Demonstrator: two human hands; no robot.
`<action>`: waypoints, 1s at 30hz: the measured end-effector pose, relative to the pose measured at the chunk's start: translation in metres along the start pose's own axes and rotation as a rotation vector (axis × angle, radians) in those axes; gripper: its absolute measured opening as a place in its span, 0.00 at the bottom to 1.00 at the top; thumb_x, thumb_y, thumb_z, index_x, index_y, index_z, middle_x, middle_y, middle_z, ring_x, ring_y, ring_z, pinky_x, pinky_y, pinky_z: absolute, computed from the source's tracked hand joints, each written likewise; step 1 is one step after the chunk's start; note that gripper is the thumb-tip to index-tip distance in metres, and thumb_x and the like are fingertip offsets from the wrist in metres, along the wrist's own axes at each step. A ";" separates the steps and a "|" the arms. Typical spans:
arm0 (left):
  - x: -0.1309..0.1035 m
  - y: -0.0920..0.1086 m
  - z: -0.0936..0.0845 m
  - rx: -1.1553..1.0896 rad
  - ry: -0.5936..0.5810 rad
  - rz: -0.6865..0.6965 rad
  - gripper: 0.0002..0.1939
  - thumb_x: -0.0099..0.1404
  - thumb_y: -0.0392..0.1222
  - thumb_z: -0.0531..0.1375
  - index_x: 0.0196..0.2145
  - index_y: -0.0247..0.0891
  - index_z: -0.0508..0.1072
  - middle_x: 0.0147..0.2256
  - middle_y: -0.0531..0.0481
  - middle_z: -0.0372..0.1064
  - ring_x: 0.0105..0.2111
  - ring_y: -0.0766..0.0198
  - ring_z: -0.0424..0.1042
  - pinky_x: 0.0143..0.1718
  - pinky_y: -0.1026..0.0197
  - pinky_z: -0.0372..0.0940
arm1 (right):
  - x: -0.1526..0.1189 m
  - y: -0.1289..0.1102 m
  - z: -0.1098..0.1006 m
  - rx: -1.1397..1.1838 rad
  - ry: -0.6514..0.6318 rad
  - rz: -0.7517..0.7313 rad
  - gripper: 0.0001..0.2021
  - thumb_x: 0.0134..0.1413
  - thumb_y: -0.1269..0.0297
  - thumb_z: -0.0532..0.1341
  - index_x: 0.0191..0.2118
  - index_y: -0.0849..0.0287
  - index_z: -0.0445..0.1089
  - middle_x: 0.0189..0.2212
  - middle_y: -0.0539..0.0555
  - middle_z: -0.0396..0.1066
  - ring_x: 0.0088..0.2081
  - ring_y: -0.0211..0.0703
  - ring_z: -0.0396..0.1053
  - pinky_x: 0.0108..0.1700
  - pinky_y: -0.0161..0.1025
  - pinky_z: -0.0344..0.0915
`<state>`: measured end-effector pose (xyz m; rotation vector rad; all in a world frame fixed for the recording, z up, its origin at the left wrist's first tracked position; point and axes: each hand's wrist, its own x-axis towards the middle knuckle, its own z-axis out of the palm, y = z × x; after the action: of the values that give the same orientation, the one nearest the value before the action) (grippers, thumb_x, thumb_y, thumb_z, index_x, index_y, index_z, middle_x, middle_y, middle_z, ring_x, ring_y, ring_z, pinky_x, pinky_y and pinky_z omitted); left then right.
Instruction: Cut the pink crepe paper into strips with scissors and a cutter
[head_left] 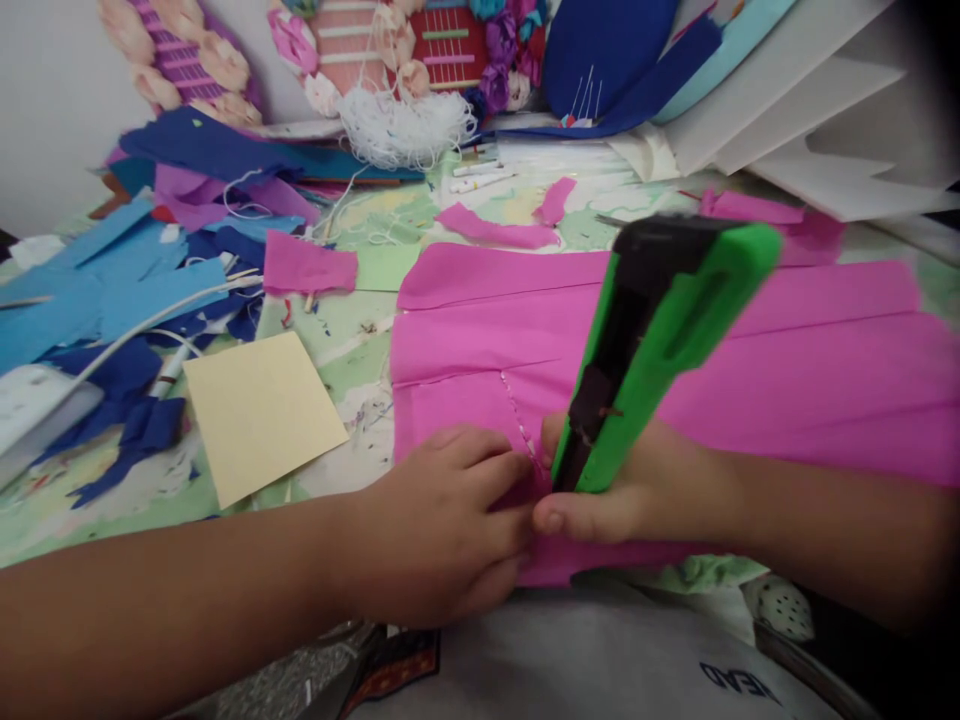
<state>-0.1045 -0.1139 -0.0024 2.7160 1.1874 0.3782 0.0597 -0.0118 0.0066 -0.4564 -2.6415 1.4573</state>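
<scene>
A green and black box cutter (637,350) stands steeply upright in my right hand (645,490), its wide end towards me and its lower tip hidden by my fingers. Under both hands lies a large bright pink sheet (480,345), creased in long folds; whether it is cloth or crepe paper I cannot tell. A ragged slit with pale specks runs down the sheet to the cutter's tip. Pressed flat on the sheet just left of the tip is my left hand (450,520), fingers slightly bent and holding nothing.
A cream paper square (266,420) lies at left, near blue scraps (112,270) and a white power strip (41,410). Pink offcuts (495,225) lie beyond the sheet. At the back are tangled white yarn (409,125), decorated panels (450,50) and white boards (810,90).
</scene>
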 end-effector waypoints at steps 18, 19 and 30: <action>0.004 0.007 -0.006 0.137 -0.129 0.213 0.14 0.61 0.42 0.50 0.42 0.35 0.67 0.36 0.44 0.65 0.38 0.55 0.61 0.42 0.51 0.57 | 0.013 0.005 -0.013 0.164 0.083 0.167 0.20 0.41 0.45 0.56 0.22 0.60 0.56 0.19 0.46 0.52 0.22 0.32 0.52 0.24 0.33 0.51; 0.004 0.008 -0.006 0.166 -0.130 0.233 0.14 0.61 0.42 0.50 0.42 0.35 0.67 0.35 0.44 0.65 0.37 0.56 0.61 0.41 0.52 0.57 | 0.013 0.006 -0.013 0.159 0.085 0.158 0.20 0.41 0.45 0.56 0.21 0.60 0.56 0.19 0.46 0.52 0.23 0.33 0.51 0.24 0.33 0.52; -0.012 0.056 0.015 0.581 0.028 -0.105 0.13 0.61 0.49 0.51 0.33 0.36 0.65 0.32 0.47 0.65 0.31 0.57 0.62 0.32 0.54 0.56 | 0.000 -0.004 -0.009 -0.106 0.173 0.045 0.20 0.38 0.45 0.57 0.21 0.60 0.59 0.18 0.48 0.58 0.23 0.35 0.57 0.26 0.34 0.55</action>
<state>-0.0693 -0.1612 -0.0050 3.0993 1.6556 0.0556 0.0609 -0.0062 0.0151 -0.6253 -2.5939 1.2319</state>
